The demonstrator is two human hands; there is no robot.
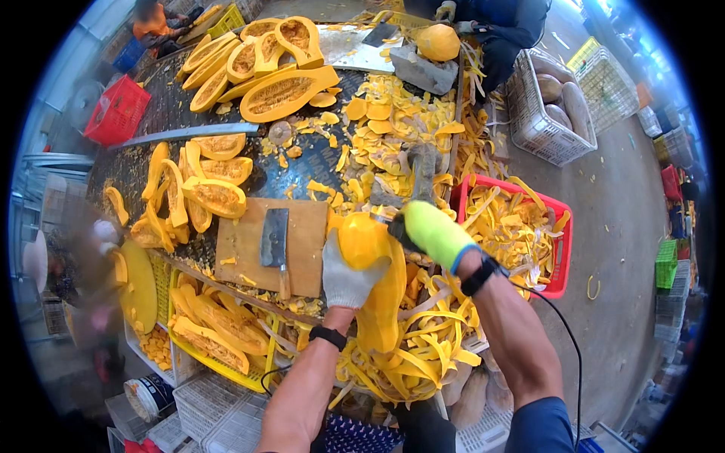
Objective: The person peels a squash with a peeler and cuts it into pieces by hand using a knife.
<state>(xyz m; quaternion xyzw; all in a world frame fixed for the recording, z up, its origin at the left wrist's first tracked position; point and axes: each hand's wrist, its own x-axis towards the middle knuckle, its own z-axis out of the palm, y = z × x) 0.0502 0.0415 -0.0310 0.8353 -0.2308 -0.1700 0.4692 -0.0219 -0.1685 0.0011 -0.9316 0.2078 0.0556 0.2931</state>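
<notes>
My left hand [352, 273], in a pale knit glove, grips a peeled orange squash [378, 321] that stands tilted in front of me. My right hand [430, 229], in a yellow-green glove with dark fingers, is closed at the squash's upper end; a small piece shows at its fingertips, too hidden to name. To the left a cleaver [275, 240] lies on a wooden cutting board [308, 260]. Long peel strips [438, 332] heap below and right of the squash. A grey block [421, 177] stands just beyond my hands.
Halved squashes [287, 94] pile on the table's far left, with cut pieces [215, 195] nearer. A red crate [563, 260] of peels stands right. Yellow crate [253, 374] sits below the board. Across the table, a person [502, 30] works beside another squash [438, 42]. A black cable [566, 325] hangs by my right arm.
</notes>
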